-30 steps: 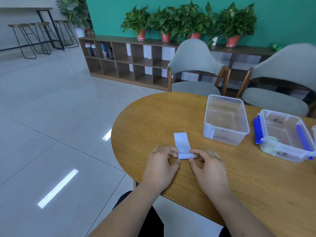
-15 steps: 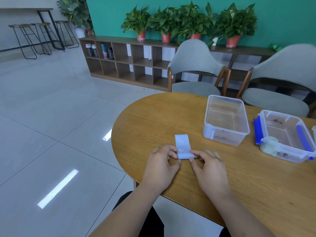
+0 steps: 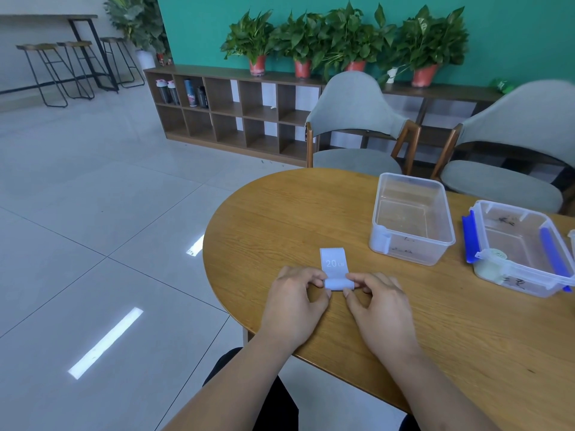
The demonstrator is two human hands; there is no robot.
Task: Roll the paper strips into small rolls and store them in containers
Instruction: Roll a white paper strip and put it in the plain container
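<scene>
Shorter flat tail on the paper strip [image 3: 333, 262] now; left hand [image 3: 297, 301] and right hand [image 3: 378, 303] fingers pinch its rolled end on the tabletop [image 3: 280, 219].

Bare table [image 3: 280, 219] stretches open beyond the strip [image 3: 333, 261] and off to its left, right up to the rounded edge, so a hand could sweep there freely. To the right, the way is blocked by the clear box [image 3: 410, 217], well apart from the strip, with a clean lane of wood between them. Just past it sits the blue-clipped box [image 3: 522, 247], a narrow gap separating the two. Both boxes stand lidless. Near the front edge on the right, wood lies open.
</scene>
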